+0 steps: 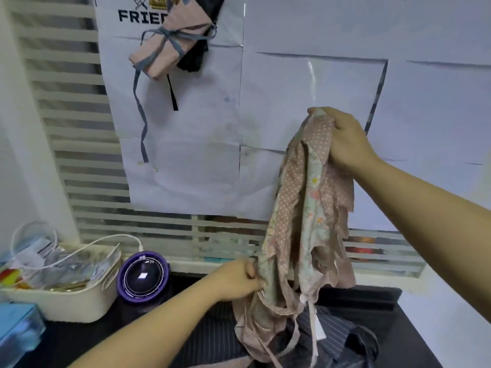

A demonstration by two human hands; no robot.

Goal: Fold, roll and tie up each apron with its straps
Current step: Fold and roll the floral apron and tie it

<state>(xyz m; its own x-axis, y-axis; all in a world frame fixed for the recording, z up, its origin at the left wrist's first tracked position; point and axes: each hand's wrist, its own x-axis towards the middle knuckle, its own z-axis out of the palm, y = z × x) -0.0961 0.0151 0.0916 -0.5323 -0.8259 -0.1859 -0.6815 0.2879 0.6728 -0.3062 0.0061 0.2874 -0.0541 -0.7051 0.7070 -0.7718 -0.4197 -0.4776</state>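
Observation:
A pink dotted apron with a pale floral lining (300, 216) hangs crumpled in the air in front of me. My right hand (342, 136) grips its top end, held high. My left hand (239, 281) pinches the fabric's lower left edge. The apron's straps trail down onto a dark pinstriped apron (337, 338) lying on the black surface (79, 338). At the top left lies a rolled pink apron (164, 46) tied with its grey-blue straps, beside a black bundle (196, 54).
White paper sheets (305, 102) cover the area beyond the aprons. A cream basket (66, 304) of clutter with a white cable stands at the left, next to a purple round device (143, 277). A blue box (18, 330) sits at the bottom left.

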